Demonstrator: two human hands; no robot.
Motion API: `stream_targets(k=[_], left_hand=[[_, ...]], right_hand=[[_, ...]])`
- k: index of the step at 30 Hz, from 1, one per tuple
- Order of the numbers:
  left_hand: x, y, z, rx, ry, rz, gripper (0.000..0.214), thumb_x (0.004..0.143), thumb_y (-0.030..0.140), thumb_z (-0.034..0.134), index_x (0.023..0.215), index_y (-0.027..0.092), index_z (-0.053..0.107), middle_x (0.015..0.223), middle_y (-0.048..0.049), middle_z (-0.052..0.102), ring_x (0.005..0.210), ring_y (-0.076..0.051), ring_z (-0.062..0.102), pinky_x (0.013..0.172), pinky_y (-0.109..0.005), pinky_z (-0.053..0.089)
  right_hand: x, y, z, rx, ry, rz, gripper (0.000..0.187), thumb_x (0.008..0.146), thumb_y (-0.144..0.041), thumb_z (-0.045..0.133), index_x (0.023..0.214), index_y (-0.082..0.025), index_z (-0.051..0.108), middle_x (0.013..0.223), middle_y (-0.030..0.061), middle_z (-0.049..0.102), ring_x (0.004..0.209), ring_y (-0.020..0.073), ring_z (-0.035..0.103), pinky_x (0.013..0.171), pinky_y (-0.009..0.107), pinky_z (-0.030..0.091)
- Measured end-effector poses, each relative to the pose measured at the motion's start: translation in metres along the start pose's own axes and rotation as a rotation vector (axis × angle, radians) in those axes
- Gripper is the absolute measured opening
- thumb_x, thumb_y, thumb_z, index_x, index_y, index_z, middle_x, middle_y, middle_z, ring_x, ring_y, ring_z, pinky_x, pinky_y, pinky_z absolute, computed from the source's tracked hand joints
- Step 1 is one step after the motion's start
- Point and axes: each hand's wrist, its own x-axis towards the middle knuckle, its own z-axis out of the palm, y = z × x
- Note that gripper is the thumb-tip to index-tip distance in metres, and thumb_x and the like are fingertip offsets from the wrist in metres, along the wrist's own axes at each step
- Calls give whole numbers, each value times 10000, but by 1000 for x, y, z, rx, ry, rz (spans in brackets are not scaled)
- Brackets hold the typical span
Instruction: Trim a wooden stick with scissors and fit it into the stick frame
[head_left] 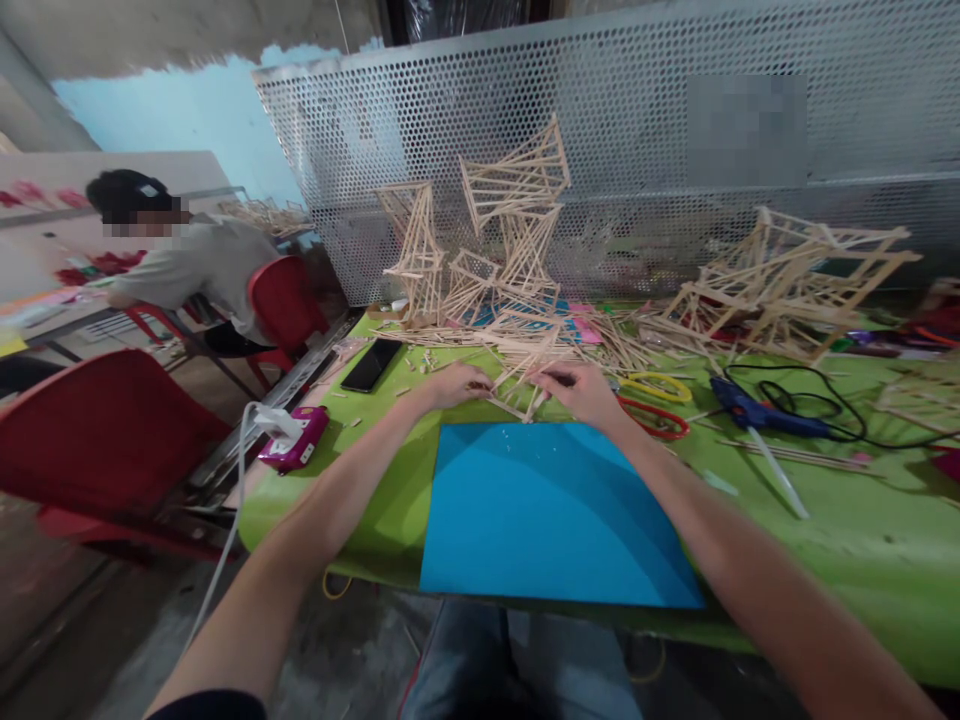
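Both my hands reach to the far edge of a blue sheet (555,510) lying on the green table (840,540). My left hand (459,382) is closed, its fingers pinching thin wooden sticks (517,400) that lie in a loose pile. My right hand (581,390) is closed too, pinching the same small stick assembly from the right. Behind the hands stand several frame structures built of sticks (510,230).
A blue glue gun (750,412) with a black cord lies right of my hands, beside red and yellow scissors (660,405). A black phone (371,365) lies at the left. A pink power strip (294,440) sits at the table's left edge. Another person (195,265) sits far left on a red chair. A perforated metal panel (675,130) backs the table.
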Motion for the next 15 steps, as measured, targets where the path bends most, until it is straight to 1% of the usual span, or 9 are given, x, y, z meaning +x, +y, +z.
stream_targets(k=[4, 7, 10, 12, 15], left_hand=[[-1, 12, 3, -142, 31, 40, 274, 1006, 371, 597, 1105, 166, 750, 1083, -92, 768, 946, -177, 688, 883, -266, 504], [-2, 16, 3, -188, 29, 50, 334, 965, 461, 655, 1094, 167, 750, 1080, -91, 760, 944, -190, 679, 866, -276, 506], [2, 13, 6, -201, -13, 12, 381, 947, 534, 669, 1054, 181, 761, 1065, -77, 758, 943, -196, 669, 849, -281, 498], [6, 10, 9, -213, -19, -15, 363, 959, 519, 659, 1033, 180, 767, 1071, -75, 758, 949, -195, 668, 859, -283, 490], [8, 5, 12, -224, -7, -39, 335, 957, 499, 671, 1015, 186, 777, 1060, -62, 759, 935, -187, 667, 855, -279, 479]], right_hand=[[1, 2, 8, -109, 5, 24, 286, 944, -432, 672, 1015, -208, 835, 745, 27, 773, 613, 176, 662, 614, 293, 494], [0, -3, 11, -188, 5, 0, 298, 962, -440, 648, 979, -213, 840, 638, 5, 726, 575, 167, 639, 594, 285, 464], [-1, -10, 15, -207, 8, 12, 324, 968, -459, 638, 942, -208, 842, 578, -2, 689, 528, 156, 602, 561, 281, 434], [-2, -13, 16, -194, 3, 37, 331, 967, -459, 634, 918, -204, 839, 559, -4, 674, 508, 152, 583, 537, 278, 417], [-2, -15, 16, -148, -12, 46, 339, 981, -441, 602, 893, -197, 820, 569, -4, 673, 515, 147, 580, 554, 276, 434]])
